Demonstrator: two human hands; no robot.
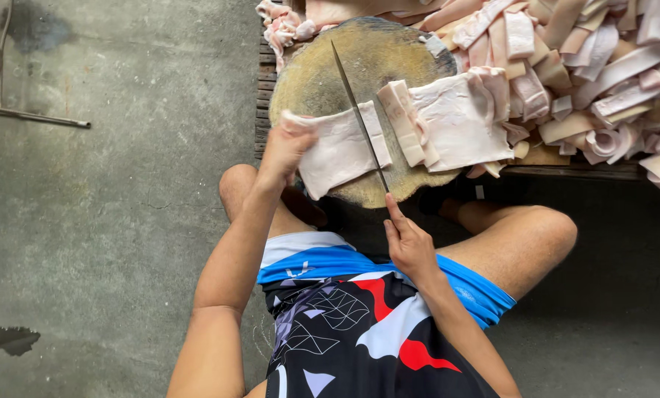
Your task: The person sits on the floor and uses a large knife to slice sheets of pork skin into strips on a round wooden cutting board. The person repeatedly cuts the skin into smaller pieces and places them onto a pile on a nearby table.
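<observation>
Right hand (410,247) closed round the knife (359,118) handle, forefinger laid along the spine, blade running up across the round block (322,70). Left hand (286,147) pins the pale slab (341,151) flat at the block's near-left edge, fingers curled on top, just beside the blade. That's the risk: slippery fat, fingertips close, one slide and the edge meets them. Cut strips (448,118) lie right of the block, a heap (603,66) beyond. The handle is buried in the fist, and the heap runs out of frame.
</observation>
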